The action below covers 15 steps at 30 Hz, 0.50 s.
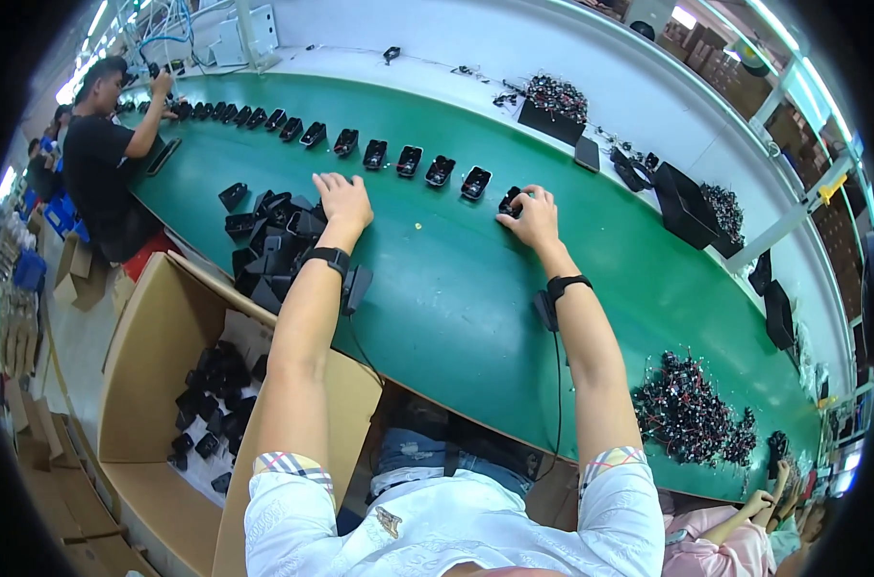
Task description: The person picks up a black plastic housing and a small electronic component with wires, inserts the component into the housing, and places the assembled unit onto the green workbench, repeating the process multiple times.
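Observation:
My right hand (535,217) has its fingers around a small black plastic housing (510,201) on the green table, at the right end of a long row of similar housings. The closest one in the row is an open-topped black housing (474,183), just left of that hand. My left hand (344,201) is over the table with its fingers apart and nothing visible in them. Beside it lies a heap of loose black housings (275,234), partly hidden by my left forearm. Each wrist wears a black strap, with a cable hanging near it.
A cardboard box (158,332) with black parts inside stands at the near left. Small wired components form a pile (696,409) on the right. Black bins (685,207) line the far edge. A co-worker (105,159) stands at the far left; others sit at the lower right.

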{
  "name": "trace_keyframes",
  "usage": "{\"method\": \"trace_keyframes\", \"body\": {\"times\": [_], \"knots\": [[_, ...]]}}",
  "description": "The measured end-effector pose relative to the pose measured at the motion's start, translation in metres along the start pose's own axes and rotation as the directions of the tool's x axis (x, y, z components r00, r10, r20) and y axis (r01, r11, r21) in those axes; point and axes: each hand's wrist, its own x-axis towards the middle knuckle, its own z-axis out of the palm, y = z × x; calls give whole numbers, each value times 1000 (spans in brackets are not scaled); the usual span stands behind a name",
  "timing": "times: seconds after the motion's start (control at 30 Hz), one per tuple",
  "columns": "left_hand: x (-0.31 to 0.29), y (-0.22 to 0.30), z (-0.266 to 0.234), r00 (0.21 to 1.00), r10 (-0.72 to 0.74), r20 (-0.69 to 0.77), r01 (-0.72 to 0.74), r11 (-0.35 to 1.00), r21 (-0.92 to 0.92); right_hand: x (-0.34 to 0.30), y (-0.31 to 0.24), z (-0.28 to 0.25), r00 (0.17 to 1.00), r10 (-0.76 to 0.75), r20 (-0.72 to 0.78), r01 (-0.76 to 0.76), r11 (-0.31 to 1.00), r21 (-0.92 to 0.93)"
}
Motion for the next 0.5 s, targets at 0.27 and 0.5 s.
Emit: {"method": "trace_keyframes", "body": {"times": [0.27, 0.5], "knots": [[-3, 11, 5, 917, 218, -333, -222, 975, 24, -44, 13, -75, 990, -140, 23, 138, 989, 49], [-50, 110, -73, 862, 162, -481, -494, 485, -722, -166, 10, -201, 906, -56, 420, 5, 993, 121]]}}
